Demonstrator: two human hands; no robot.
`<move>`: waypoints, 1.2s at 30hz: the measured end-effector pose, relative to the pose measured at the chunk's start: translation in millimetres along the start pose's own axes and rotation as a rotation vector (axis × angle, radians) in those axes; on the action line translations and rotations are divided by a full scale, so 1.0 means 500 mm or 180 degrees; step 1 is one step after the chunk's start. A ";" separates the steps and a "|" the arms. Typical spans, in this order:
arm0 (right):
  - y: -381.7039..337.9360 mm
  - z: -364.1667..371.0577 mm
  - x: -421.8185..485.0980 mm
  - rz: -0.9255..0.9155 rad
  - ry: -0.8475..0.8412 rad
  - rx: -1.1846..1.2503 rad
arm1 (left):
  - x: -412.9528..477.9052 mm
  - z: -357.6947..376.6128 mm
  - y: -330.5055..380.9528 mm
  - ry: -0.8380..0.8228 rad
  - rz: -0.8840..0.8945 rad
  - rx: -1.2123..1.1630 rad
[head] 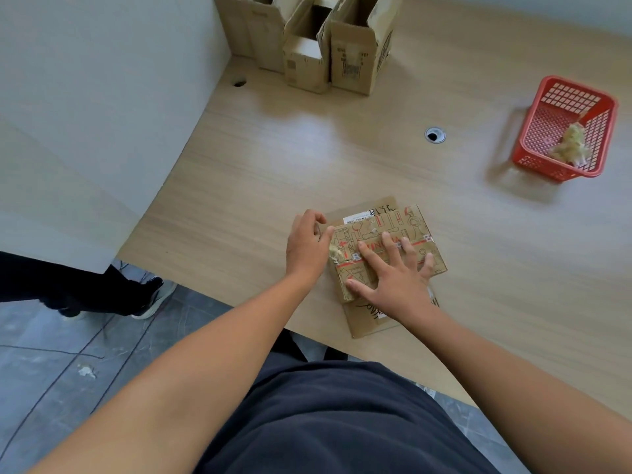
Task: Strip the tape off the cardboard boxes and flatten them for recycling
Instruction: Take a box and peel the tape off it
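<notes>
A flattened cardboard box (415, 227) with red and brown printing lies on the wooden table near its front edge, on top of another flattened plain box (367, 325). My right hand (393, 273) presses down on the printed box with fingers spread straight. My left hand (307, 244) is at the box's left edge, fingers curled, pinching a crumpled strip of clear tape (334, 252) that still sticks to the cardboard.
Several upright open cardboard boxes (345, 63) stand at the back of the table (260, 155) against the white wall. A red plastic basket (564, 128) with a wad of stripped tape (571, 145) sits at the right. A person's legs and shoes (150, 295) are on the floor at left.
</notes>
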State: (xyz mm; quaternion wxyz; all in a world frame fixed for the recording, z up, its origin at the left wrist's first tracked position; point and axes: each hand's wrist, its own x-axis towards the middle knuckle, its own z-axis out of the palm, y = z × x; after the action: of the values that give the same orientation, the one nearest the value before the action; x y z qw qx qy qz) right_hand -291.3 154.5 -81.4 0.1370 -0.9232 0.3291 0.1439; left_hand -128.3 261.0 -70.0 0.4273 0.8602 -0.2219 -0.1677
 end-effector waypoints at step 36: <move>0.003 -0.006 -0.009 -0.0066 -0.0167 0.0101 | -0.085 0.000 -0.046 -0.0150 0.0163 0.0111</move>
State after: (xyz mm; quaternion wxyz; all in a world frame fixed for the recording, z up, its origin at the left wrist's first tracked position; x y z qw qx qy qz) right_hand -294.9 155.1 -77.4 0.1618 -0.9201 0.3180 0.1614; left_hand -158.5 295.7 -84.4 0.4111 0.8574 -0.2568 -0.1731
